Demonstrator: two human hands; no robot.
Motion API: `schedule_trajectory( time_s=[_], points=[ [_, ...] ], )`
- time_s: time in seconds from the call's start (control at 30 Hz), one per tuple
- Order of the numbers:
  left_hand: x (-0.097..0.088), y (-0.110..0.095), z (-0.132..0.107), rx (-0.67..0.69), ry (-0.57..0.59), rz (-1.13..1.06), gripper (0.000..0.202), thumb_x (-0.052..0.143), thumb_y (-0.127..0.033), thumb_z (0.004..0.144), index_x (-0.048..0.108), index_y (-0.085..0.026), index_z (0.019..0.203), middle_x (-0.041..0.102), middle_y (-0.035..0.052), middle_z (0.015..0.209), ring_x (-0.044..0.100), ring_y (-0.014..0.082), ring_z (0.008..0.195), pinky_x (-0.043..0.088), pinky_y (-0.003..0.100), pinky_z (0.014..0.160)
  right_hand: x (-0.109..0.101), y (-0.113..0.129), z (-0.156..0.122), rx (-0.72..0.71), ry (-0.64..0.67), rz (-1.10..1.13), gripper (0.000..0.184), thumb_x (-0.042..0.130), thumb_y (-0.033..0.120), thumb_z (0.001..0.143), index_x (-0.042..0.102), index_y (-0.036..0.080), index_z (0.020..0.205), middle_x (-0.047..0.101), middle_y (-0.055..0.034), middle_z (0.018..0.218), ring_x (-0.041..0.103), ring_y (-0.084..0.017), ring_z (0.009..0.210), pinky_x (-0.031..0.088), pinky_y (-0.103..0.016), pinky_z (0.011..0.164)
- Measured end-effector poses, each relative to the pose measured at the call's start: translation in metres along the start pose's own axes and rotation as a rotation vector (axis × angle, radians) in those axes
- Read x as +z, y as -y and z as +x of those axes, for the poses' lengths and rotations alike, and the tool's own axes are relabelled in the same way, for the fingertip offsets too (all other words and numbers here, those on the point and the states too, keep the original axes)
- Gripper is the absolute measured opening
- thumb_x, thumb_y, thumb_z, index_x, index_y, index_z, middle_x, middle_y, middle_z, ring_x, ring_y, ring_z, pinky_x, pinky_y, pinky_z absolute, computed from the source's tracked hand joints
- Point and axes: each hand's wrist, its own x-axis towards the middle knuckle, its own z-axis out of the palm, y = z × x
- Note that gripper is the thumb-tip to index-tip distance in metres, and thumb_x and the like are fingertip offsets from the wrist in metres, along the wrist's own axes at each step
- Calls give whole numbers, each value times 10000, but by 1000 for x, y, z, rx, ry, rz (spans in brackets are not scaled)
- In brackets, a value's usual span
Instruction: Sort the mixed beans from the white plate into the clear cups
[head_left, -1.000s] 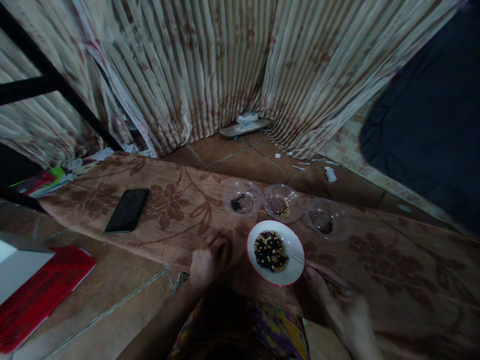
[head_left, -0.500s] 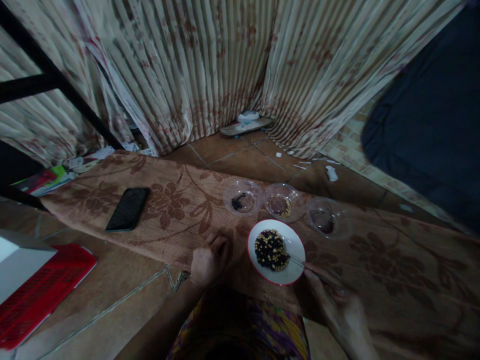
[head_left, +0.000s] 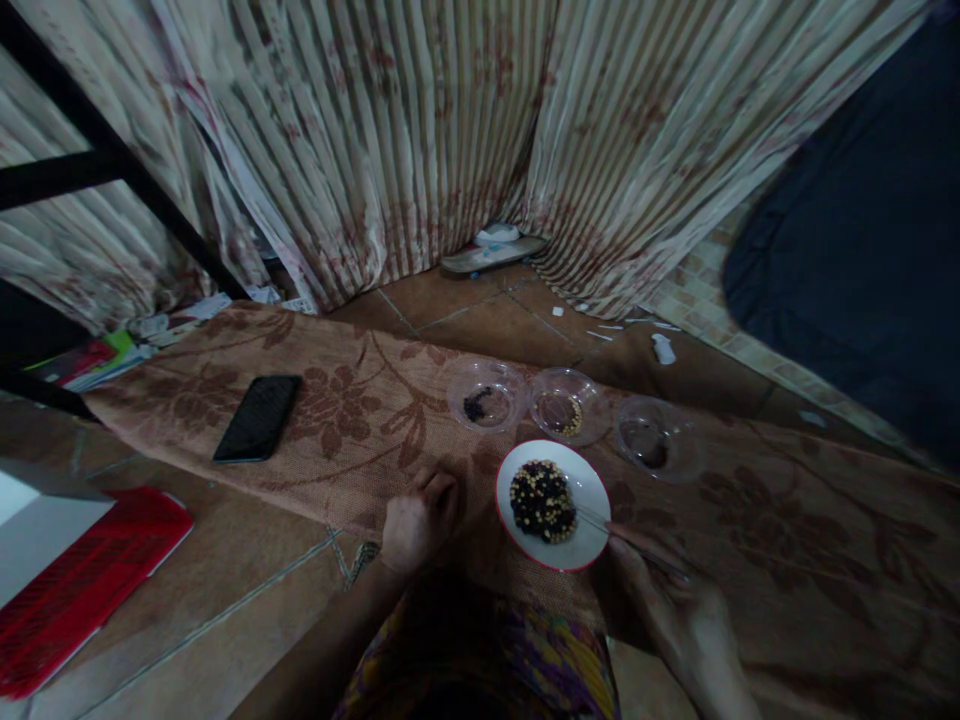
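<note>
My right hand (head_left: pixel 679 610) is closed around slim metal tweezers (head_left: pixel 645 558), whose tips reach over the rim of a white plate with a red edge (head_left: pixel 589 480). A mixed heap of black and yellow beans or seeds (head_left: pixel 541 500) lies on the plate, and the tweezer tips are at its right side. My left hand (head_left: pixel 418 515) rests curled in a fist on the patterned cloth, left of the plate and apart from it. Behind the plate stand three clear plastic bowls: one with black bits (head_left: pixel 499 375), one with yellow ones (head_left: pixel 574 380), one with dark reddish ones (head_left: pixel 637 415).
A black phone (head_left: pixel 257 418) lies on the brown cloth (head_left: pixel 337 470) to the left. Beyond the bench are a skateboard (head_left: pixel 491 255), scraps on the tiled floor and a striped curtain (head_left: pixel 435 130). A red crate (head_left: pixel 112 560) sits at lower left, a dark blue covered shape (head_left: pixel 862 230) at right.
Hardly anything differs. The tweezer tips have shifted very slightly at the right edge of the heap; my left hand, the plate and the bowls stay where they were.
</note>
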Motion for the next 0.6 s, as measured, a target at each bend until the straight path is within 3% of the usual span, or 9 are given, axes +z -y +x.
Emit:
schedule_trajectory(
  time_s=[0.2, 0.6],
  points=[
    [2, 1, 0, 16, -31, 2, 216, 478, -316, 993, 677, -248, 946, 710, 6, 978, 682, 135, 775, 427, 230, 619, -2, -6, -1, 11, 50, -6, 303, 650, 507, 862, 798, 251, 927, 755, -77, 1022, 715, -230, 967, 595, -291, 756],
    [3, 3, 0, 23, -26, -14, 202, 493, -312, 988, 678, -244, 942, 708, 7, 959, 678, 133, 762, 437, 234, 629, 7, -14, -2, 47, 20, 52, 319, 676, 534, 833, 800, 243, 873, 742, -82, 1007, 712, -215, 930, 596, -274, 741]
  ],
)
